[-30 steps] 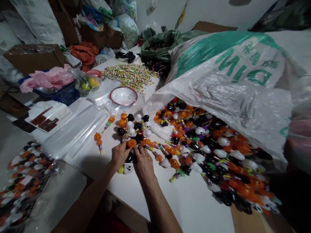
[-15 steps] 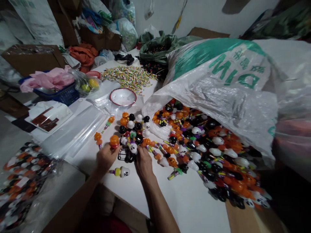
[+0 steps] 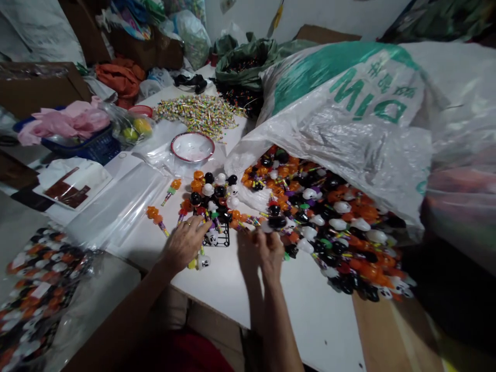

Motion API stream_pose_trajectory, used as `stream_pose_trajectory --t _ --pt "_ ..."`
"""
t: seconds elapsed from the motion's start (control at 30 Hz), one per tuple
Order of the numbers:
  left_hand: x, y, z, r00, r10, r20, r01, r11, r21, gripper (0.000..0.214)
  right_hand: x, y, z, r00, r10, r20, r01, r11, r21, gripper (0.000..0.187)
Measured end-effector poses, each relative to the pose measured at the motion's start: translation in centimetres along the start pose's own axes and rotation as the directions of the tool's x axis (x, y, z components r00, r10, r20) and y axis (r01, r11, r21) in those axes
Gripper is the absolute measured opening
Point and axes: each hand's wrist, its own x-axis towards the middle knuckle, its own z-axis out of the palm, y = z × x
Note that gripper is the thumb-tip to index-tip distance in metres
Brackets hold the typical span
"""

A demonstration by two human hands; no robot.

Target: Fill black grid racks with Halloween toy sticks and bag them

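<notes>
My left hand (image 3: 186,240) lies with stretched fingers at the left side of a black plastic grid rack (image 3: 222,238). Several figure-topped sticks stand or lean at the rack, with orange pumpkin, black and white skull heads; a white skull head (image 3: 212,237) is beside my fingertips. A white-headed stick with a yellow collar (image 3: 203,261) lies just in front of the rack. My right hand (image 3: 270,253) is raised right of the rack, fingers curled together. A blurred black head (image 3: 277,222) shows at its fingertips; what the fingers hold is unclear.
A big white sack (image 3: 372,139) spills a heap of figure-topped sticks (image 3: 341,248) on the right. Behind are a red-rimmed bowl (image 3: 192,147) and a pile of small coloured pieces (image 3: 197,113). Clear plastic sheets (image 3: 112,206) and a blue basket (image 3: 89,147) are left.
My right hand has left the rack and moved right to the heap's edge. The left hand has let go of an orange-headed stick and spread over the rack. The view has shifted slightly.
</notes>
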Motion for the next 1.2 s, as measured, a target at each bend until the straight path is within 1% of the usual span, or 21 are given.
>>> stream_pose_trajectory --t 0.1,0.17,0.2,0.23,0.3,0.33,0.37,0.43,0.53,0.67,0.73,0.8,0.87,0.9,0.93,0.97,1.03,1.07,1.1,1.13,1.2 --pt "1.3 0.5 0.4 0.998 0.018 0.062 -0.020 0.999 0.041 0.043 1.2 -0.2 -3.9 0.996 0.049 -0.079 -0.075 0.924 -0.374 0.034" --pt "2.2 0.6 0.7 0.993 0.044 0.108 -0.050 0.997 0.055 0.041 1.0 -1.2 -3.5 0.999 -0.052 -0.012 0.039 0.859 -0.510 0.027" --pt "2.6 0.6 0.9 0.990 0.058 0.126 -0.066 0.996 0.065 0.039 0.6 -1.8 -2.3 0.987 -0.128 0.095 0.159 0.816 -0.556 0.023" --pt "2.9 0.6 1.1 0.988 0.069 0.138 -0.080 0.994 0.077 0.037 0.1 -2.5 -0.7 0.952 -0.199 0.233 0.300 0.767 -0.568 0.021" --pt "3.4 0.3 1.4 0.984 0.097 0.149 -0.113 0.989 0.096 0.032 -0.7 -3.6 3.0 0.833 -0.282 0.476 0.525 0.674 -0.520 0.027" --pt "3.4 0.0 1.6 0.982 0.117 0.151 -0.133 0.986 0.098 0.030 -0.9 -3.9 4.7 0.789 -0.288 0.543 0.581 0.637 -0.506 0.033" --pt "3.4 -0.4 1.7 0.979 0.141 0.150 -0.156 0.983 0.093 0.028 -1.1 -4.1 6.0 0.767 -0.285 0.575 0.607 0.612 -0.508 0.040" --pt "3.0 -1.4 2.2 0.974 0.191 0.126 -0.198 0.979 0.050 0.028 -1.1 -4.0 7.4 0.758 -0.278 0.590 0.619 0.591 -0.517 0.046" --pt "2.2 -2.9 3.2 0.981 0.189 -0.033 -0.191 0.979 -0.077 0.031 -0.9 -3.0 6.2 0.734 -0.327 0.595 0.649 0.594 -0.474 0.036" --pt "1.6 -3.8 4.3 0.955 0.023 -0.296 -0.110 0.953 -0.282 0.025 -0.4 -0.3 0.2 0.680 -0.429 0.595 0.717 0.558 -0.417 0.032" --pt "1.7 -3.8 4.3 0.939 -0.071 -0.338 -0.064 0.925 -0.375 0.021 0.3 1.3 -3.3 0.699 -0.447 0.558 0.707 0.551 -0.444 0.032" --pt "2.0 -3.7 4.2 0.933 -0.155 -0.326 -0.007 0.895 -0.446 0.019 1.0 2.1 -5.7 0.782 -0.452 0.429 0.623 0.552 -0.554 0.028" --pt "2.2 -3.5 4.0 0.930 -0.207 -0.303 0.039 0.877 -0.479 0.018 1.3 1.7 -5.9 0.847 -0.464 0.258 0.503 0.544 -0.672 0.027" --pt "2.3 -3.5 3.9 0.930 -0.212 -0.299 0.048 0.878 -0.476 0.019 1.2 1.1 -5.0 0.851 -0.475 0.222 0.480 0.536 -0.695 0.028" --pt "2.4 -3.4 3.8 0.931 -0.200 -0.304 0.041 0.887 -0.459 0.019 0.9 0.2 -3.6 0.836 -0.486 0.253 0.511 0.523 -0.682 0.030" --pt "2.4 -3.3 3.7 0.934 -0.169 -0.314 0.020 0.904 -0.427 0.020 0.6 -0.8 -1.8 0.799 -0.495 0.342 0.585 0.507 -0.633 0.033" --pt "2.3 -3.0 3.3 0.938 -0.084 -0.337 -0.029 0.948 -0.317 0.022 0.1 -2.7 2.0 0.636 -0.484 0.601 0.769 0.455 -0.449 0.038" --pt "2.3 -2.8 3.1 0.940 -0.050 -0.338 -0.036 0.969 -0.244 0.023 -0.1 -3.4 3.5 0.548 -0.459 0.699 0.824 0.439 -0.358 0.039" --pt "2.3 -2.5 2.7 0.945 -0.029 -0.327 -0.028 0.985 -0.169 0.023 -0.1 -3.8 4.6 0.485 -0.432 0.761 0.850 0.437 -0.294 0.037" --pt "2.4 -2.3 2.4 0.950 -0.023 -0.312 -0.009 0.995 -0.100 0.023 0.1 -3.9 5.1 0.454 -0.408 0.792 0.856 0.448 -0.259 0.034" --pt "2.8 -2.0 1.5 0.956 -0.025 -0.293 0.025 1.000 -0.003 0.022 0.6 -3.5 5.0 0.453 -0.384 0.805 0.834 0.501 -0.231 0.028"
